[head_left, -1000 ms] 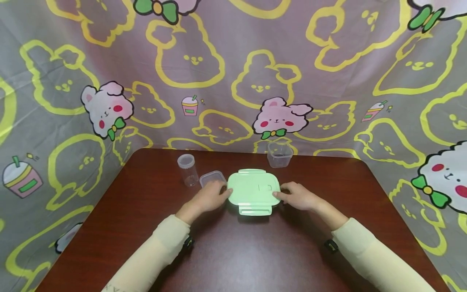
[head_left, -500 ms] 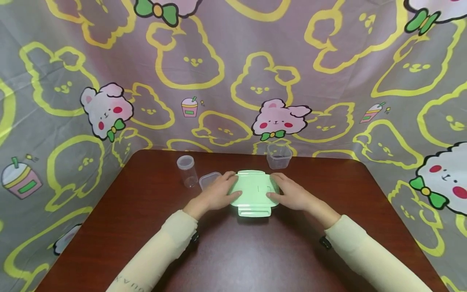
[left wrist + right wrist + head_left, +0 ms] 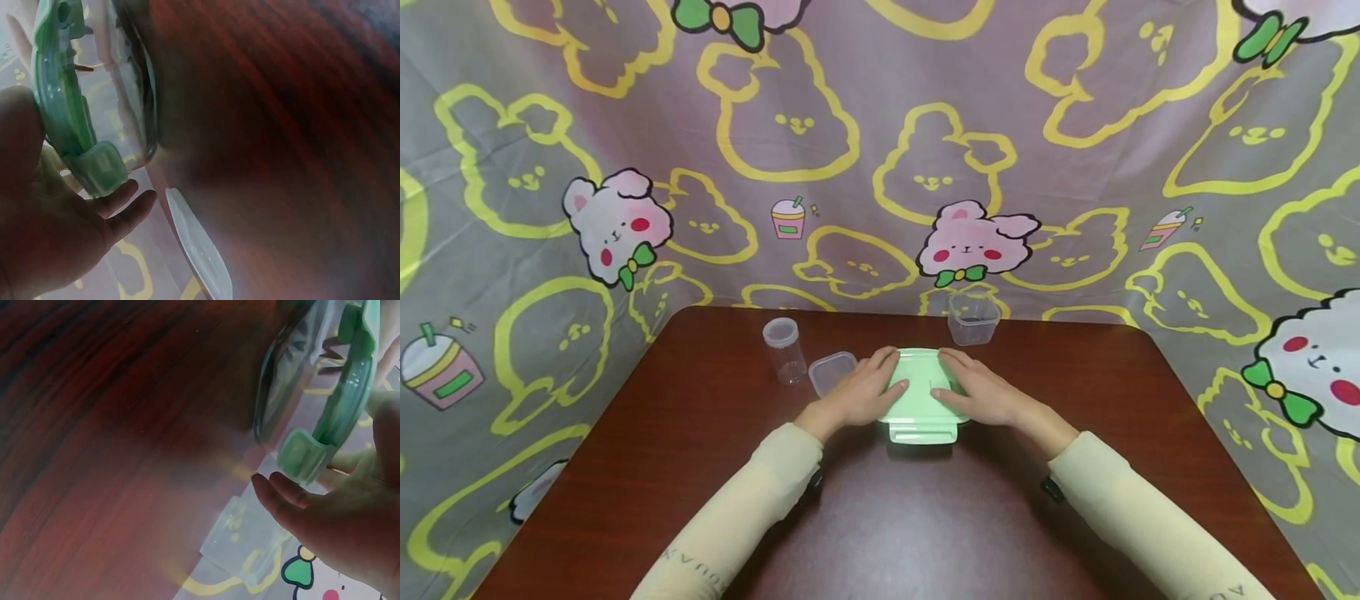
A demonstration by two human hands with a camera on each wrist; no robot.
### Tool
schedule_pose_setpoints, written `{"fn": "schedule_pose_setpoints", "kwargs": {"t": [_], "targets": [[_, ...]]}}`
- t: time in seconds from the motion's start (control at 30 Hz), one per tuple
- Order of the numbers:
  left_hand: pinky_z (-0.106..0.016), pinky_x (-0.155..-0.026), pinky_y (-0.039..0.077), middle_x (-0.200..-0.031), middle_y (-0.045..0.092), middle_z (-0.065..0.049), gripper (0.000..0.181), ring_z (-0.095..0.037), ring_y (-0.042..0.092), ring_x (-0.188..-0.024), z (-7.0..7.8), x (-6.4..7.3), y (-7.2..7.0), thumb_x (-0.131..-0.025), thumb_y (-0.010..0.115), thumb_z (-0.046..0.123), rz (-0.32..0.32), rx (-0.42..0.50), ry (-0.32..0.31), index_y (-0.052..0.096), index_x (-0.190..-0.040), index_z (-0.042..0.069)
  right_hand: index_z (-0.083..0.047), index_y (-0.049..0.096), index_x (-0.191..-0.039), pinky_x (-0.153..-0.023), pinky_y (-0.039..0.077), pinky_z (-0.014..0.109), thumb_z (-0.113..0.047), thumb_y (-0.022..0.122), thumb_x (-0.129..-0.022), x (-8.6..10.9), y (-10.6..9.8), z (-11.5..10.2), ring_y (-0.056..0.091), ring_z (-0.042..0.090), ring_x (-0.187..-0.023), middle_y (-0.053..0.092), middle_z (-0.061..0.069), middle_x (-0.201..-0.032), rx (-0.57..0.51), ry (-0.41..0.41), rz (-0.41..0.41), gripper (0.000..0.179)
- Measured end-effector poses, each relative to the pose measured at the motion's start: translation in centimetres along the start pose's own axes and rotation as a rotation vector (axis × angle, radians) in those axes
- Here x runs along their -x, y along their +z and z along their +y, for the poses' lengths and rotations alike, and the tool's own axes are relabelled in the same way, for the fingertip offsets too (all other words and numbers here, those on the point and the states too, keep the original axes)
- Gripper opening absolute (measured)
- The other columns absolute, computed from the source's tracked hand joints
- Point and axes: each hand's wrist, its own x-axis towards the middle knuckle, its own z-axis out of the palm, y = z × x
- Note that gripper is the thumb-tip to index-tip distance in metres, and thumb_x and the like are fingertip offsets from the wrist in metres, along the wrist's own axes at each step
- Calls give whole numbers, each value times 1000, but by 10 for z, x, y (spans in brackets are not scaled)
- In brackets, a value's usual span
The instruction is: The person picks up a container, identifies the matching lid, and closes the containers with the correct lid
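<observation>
A lunch box with a light green snap-on lid [image 3: 922, 406] stands upright on the table in the head view. Its clear body [image 3: 125, 94] shows below the lid in the left wrist view. My left hand [image 3: 867, 392] lies over the lid's left end, thumb on top and fingers reaching to the far edge. Over the right end my right hand [image 3: 987, 392] rests in mirror fashion. Both wrist views show extended fingers beside a green side clip [image 3: 303, 456], which hangs out from the lid. The lid's two ends are partly hidden under the hands.
A clear jar with a whitish cap [image 3: 786, 350] stands back left on the brown table [image 3: 700, 433]. Beside it lies a flat clear lid [image 3: 831, 372], partly behind my left hand. A clear square tub [image 3: 973, 321] stands at the back, near the patterned cloth [image 3: 850, 100].
Both hands have moved inward from the lunch box's sides onto the top of its lid, with thumbs closer together. The box, jar, flat lid and tub stay put.
</observation>
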Motion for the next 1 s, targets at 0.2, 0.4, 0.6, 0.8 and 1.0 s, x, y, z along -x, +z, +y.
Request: {"fn": "schedule_pose_setpoints", "kwargs": {"t": [0.2,0.4,0.6,0.8,1.0], "targets": [[-54,-106,45,-161,29,-13,66,-38,44,-135,1,-9,6,-109,34,48,20,-4,-22,27,-161,9,5,35,-153,-108,44,54,-42,62,-101,-8,7,2,48,38,-133,36,23,-156,-9,-10,56,76],[-52,-111,41,-156,35,-15,68,-37,43,-136,0,-16,10,-108,32,52,15,-30,-59,30,-160,8,3,35,-153,-102,48,49,-42,63,-100,-14,9,5,53,32,-123,39,20,-151,-51,-9,24,74],[-51,-110,42,-151,41,-17,70,-36,46,-133,0,-23,13,-107,32,54,63,-40,-49,33,-158,4,6,31,-153,-100,47,48,-38,62,-102,-19,5,8,53,30,-117,41,22,-145,-88,2,-12,74],[-50,-109,42,-149,44,-17,69,-35,49,-131,-2,-25,18,-107,32,53,91,-51,-50,37,-156,4,7,33,-151,-97,48,48,-38,60,-103,-20,9,10,54,30,-113,44,22,-141,-65,15,7,71],[-51,-110,42,-148,45,-18,69,-36,49,-131,-2,-21,21,-108,33,53,100,-45,-62,38,-155,3,7,34,-149,-99,47,48,-36,61,-103,-21,13,7,53,32,-114,46,24,-140,-57,12,5,68]]}}
